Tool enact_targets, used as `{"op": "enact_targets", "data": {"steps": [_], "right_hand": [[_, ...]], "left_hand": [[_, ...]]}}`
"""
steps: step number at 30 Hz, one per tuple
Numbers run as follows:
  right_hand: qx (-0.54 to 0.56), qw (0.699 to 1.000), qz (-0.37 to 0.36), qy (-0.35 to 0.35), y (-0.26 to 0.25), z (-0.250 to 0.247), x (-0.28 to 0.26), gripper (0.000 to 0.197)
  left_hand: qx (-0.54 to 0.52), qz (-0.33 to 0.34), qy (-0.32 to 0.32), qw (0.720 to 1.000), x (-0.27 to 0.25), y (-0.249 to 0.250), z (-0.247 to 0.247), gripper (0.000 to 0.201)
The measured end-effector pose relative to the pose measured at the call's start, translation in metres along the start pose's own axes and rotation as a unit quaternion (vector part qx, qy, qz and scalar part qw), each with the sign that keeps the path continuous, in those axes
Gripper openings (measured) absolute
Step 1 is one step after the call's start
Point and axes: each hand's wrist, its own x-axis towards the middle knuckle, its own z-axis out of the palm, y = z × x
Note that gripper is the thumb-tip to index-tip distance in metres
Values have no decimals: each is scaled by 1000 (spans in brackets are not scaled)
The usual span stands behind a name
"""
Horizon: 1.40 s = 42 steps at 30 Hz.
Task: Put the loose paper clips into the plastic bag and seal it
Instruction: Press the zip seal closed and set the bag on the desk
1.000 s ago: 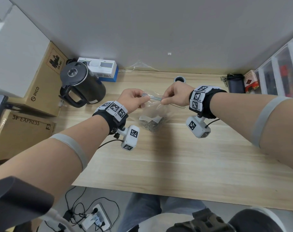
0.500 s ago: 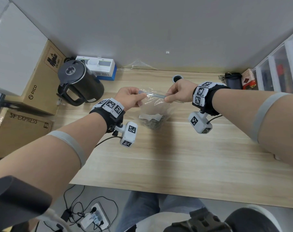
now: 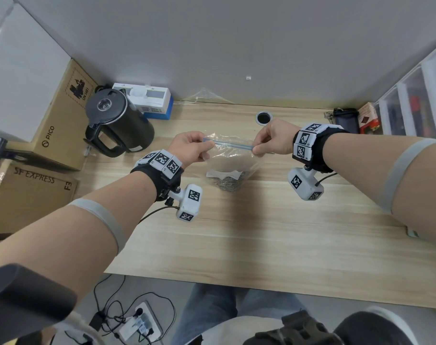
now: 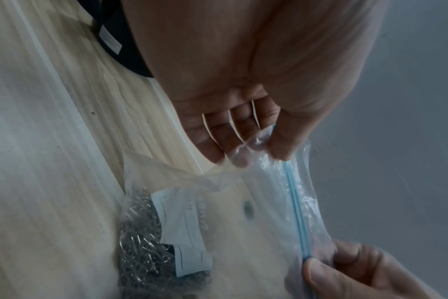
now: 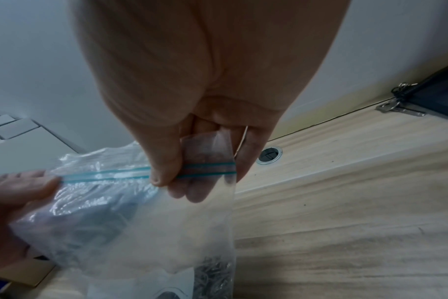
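Head view showed both hands raised over the desk (image 3: 274, 232), holding a clear bag (image 3: 233, 160) stretched between them by its blue zip strip (image 3: 228, 144). The left hand (image 3: 190, 148) pinched the strip's left end between thumb and curled fingers; the right hand (image 3: 274, 139) pinched the right end the same way. The bag hung below the hands, its bottom resting on the desk, and the paper clips (image 3: 228, 183) lay heaped inside at the bottom, next to a white label (image 3: 223, 174). In the left wrist view the left thumb pressed the bag's top corner against the fingers (image 4: 233, 129), with the strip (image 4: 297, 212) running away toward the right hand (image 4: 351, 269). In the right wrist view the right thumb (image 5: 164, 161) lay across the strip (image 5: 105, 175), a short stretch of it passing beyond the thumb. Whether the strip was sealed along its length could not be told. A black kettle (image 3: 117, 123) stood beyond the left hand.
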Motion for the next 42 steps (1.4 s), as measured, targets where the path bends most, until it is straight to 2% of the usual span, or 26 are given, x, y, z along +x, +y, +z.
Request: {"op": "enact_targets", "data": {"steps": [8, 14, 19, 20, 23, 24, 28, 29, 32, 33, 35, 38, 40, 41, 42], "right_hand": [[26, 1000, 10, -2, 1, 1, -2, 5], [2, 1000, 17, 1, 5, 1, -3, 6], [39, 999, 25, -7, 1, 4, -2, 7], [55, 998, 26, -9, 0, 5, 0, 9], [157, 987, 24, -10, -6, 7, 4, 14], [195, 980, 23, -5, -8, 8, 4, 13], [309, 951, 22, -1, -7, 7, 3, 3], [339, 941, 21, 5, -6, 7, 2, 3], [379, 924, 45, 30, 9, 8, 11, 16], [363, 929, 59, 30, 17, 11, 15, 22], [303, 950, 79, 10, 32, 24, 21, 28], [264, 960, 95, -12, 46, 53, 28, 21], [297, 951, 87, 17, 46, 68, 27, 18], [310, 946, 85, 37, 47, 72, 29, 21], [316, 943, 85, 52, 48, 75, 30, 22]], "left_hand": [[-7, -16, -4, 1000, 4, -1, -3, 22], [0, -14, -1, 1000, 8, -6, -2, 19], [2, -27, -9, 1000, 11, -12, -3, 15], [-2, -42, -22, 999, 11, -14, -3, 18], [20, -71, -48, 996, 12, -23, 0, 49], [28, -70, -51, 996, 12, -27, 0, 50], [95, -78, -59, 991, 11, -36, 6, 13], [104, -77, -61, 990, 10, -37, 8, 10], [95, -75, -54, 991, 15, -41, 13, 13], [84, -80, -59, 991, 17, -43, 15, 12], [47, -96, -73, 991, 21, -49, 18, 26], [13, -108, -67, 992, 22, -54, 23, 41], [0, -113, -51, 992, 19, -53, 25, 53], [-4, -118, -44, 992, 20, -53, 26, 52], [-3, -123, -38, 992, 21, -53, 26, 44]]}}
